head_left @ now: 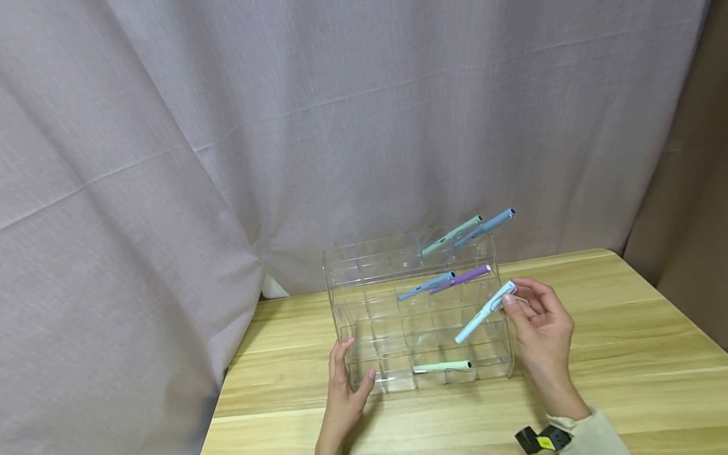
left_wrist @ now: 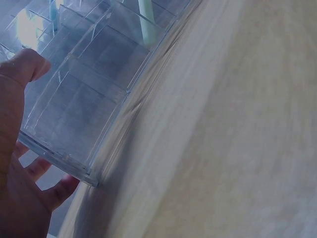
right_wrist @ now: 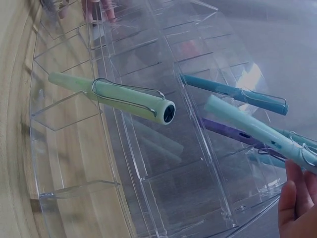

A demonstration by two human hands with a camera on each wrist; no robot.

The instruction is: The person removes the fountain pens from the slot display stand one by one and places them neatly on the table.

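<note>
While left hand [head_left: 344,397] grips clear rack [left_wrist: 79,106], likely steadying it, right hand [head_left: 544,330] pinches pale blue pen [head_left: 483,315] by clip end, seemingly leaving tip free.

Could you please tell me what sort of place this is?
Most likely an indoor desk area, though I cannot tell more exactly. A grey curtain hangs behind a wood-grain table, and on the table stands a clear rack with several pens.
</note>
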